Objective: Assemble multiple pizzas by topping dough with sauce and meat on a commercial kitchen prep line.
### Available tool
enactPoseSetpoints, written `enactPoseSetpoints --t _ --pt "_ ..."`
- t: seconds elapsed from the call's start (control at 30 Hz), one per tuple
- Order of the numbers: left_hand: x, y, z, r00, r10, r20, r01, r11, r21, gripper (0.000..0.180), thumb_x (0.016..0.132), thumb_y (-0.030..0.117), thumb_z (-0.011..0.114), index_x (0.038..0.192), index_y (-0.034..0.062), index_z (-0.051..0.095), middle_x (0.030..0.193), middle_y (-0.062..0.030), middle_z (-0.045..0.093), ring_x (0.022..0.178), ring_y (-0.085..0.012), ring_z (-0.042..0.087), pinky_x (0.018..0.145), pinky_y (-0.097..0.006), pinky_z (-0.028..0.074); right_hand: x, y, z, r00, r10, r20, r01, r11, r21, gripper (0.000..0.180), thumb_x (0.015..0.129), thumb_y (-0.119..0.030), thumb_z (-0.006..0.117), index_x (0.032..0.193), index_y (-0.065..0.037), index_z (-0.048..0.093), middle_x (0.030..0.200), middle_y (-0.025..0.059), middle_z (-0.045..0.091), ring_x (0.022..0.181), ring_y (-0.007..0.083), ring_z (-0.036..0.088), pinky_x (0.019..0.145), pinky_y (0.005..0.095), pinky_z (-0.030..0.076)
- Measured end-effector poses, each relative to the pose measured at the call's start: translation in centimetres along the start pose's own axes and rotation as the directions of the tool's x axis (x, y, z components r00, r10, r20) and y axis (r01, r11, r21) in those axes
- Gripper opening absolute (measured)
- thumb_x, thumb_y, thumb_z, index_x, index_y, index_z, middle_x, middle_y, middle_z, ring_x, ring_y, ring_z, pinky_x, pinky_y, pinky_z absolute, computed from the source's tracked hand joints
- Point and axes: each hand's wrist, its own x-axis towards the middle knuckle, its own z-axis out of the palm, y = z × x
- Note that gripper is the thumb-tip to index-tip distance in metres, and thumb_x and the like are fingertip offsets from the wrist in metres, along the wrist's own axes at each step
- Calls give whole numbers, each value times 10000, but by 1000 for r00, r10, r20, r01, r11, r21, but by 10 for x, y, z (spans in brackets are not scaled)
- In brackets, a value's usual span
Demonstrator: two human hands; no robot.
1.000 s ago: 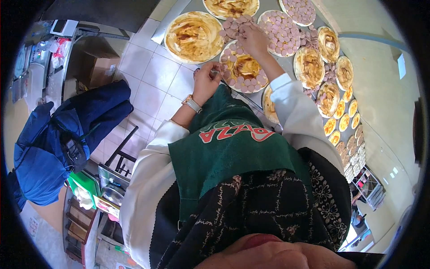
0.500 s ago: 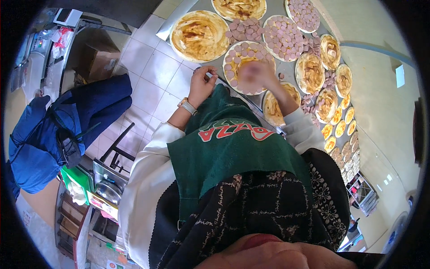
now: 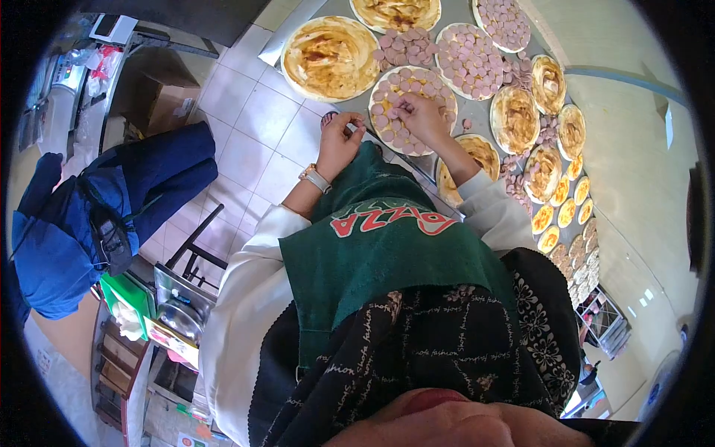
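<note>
Over a round pizza base (image 3: 383, 87) covered with pink sausage slices, my right hand (image 3: 423, 119) reaches down with its fingertips pinched on a slice at the surface. More slices cover this base than its neighbours on the right, which show sauce only. My left hand (image 3: 340, 140) hovers beside the table's near edge, just left of that base. Its fingers are curled in toward the thumb, and whatever may be inside them is hidden. A loose heap of sausage slices (image 3: 406, 49) lies on the metal table beyond the base.
Sauced bases (image 3: 330, 59) and another sausage-covered base (image 3: 468, 61) crowd the metal table, with smaller ones (image 3: 566, 214) farther right. At left, a person in blue (image 3: 67, 223) bends near a cardboard box (image 3: 170, 104). A black metal frame (image 3: 197, 238) stands on the tiled floor.
My right hand, blurred before, has slowed over the base and moved slightly toward its far side. More slices now show on its middle. The person in blue has shifted slightly.
</note>
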Motion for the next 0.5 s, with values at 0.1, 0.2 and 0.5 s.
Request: enactPoseSetpoints --t 0.1,0.2,0.5 --pt "-1 3 -2 1000 2 -1 -2 1000 32 234 846 40 702 1078 29 672 892 -25 657 640 -97 531 615 -262 467 -1 -4 3 990 -139 0 136 967 -214 102 826 -88 728 896 -50 664 824 66 636 719 211 642 654 342 508" --pt "-2 3 -6 1000 16 -22 -15 999 37 231 827 34 697 1056 29 673 903 -37 651 590 -124 528 576 -279 458 6 -16 -3 990 -139 -31 125 953 -276 102 841 -142 708 870 -58 657 851 82 626 751 270 654 676 386 519" --pt "0 5 -11 999 29 -18 -29 999 46 225 829 38 691 1053 31 673 902 -37 654 611 -130 547 591 -283 461 100 -9 -24 976 -76 -206 -33 878 -477 186 835 -237 712 943 -87 690 885 104 700 821 275 684 708 391 538"
